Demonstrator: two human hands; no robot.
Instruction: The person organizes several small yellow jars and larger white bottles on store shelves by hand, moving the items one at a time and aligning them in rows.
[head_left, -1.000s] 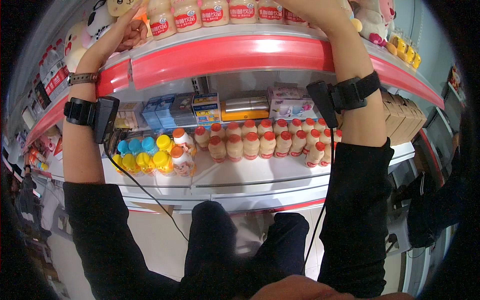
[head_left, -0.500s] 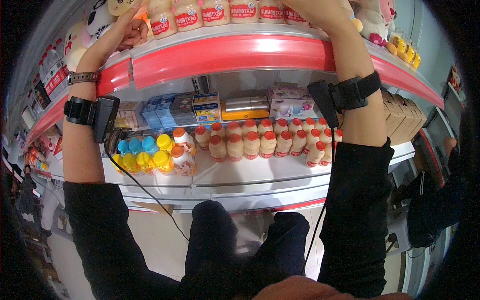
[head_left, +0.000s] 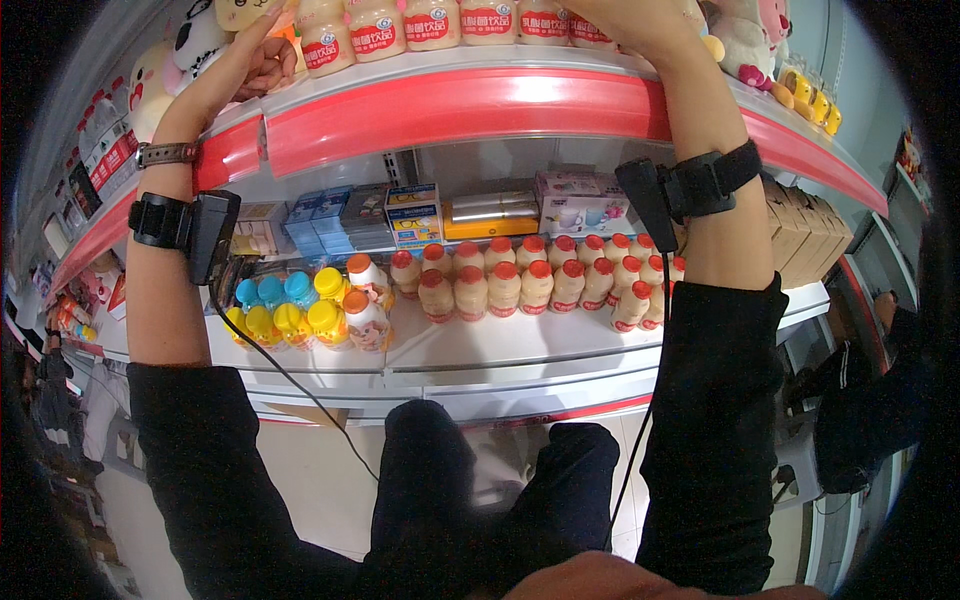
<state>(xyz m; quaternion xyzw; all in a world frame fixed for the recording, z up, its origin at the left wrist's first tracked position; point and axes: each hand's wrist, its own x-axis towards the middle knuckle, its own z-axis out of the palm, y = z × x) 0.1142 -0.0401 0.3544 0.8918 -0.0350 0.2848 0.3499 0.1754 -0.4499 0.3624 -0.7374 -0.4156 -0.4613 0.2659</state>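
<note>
On the upper shelf stands a row of cream drink bottles (head_left: 432, 28) with red labels, their tops cut off by the picture's upper edge. My left hand (head_left: 252, 68) is at the left end of this row, in front of a cream plush toy (head_left: 240, 14). One finger stretches upward and the others bend loosely apart, with nothing visible between them. At the right end of the row is my right hand (head_left: 622, 22), next to the last bottles. Its fingers run out of the picture, so their grip is hidden.
A red-edged shelf front (head_left: 470, 110) crosses below my hands. The lower shelf holds small red-capped bottles (head_left: 503, 290), yellow-capped bottles (head_left: 292, 325), boxes (head_left: 413, 215) and brown cartons (head_left: 800, 235). More plush toys (head_left: 748, 45) sit at the right. Cables hang from both wrist straps.
</note>
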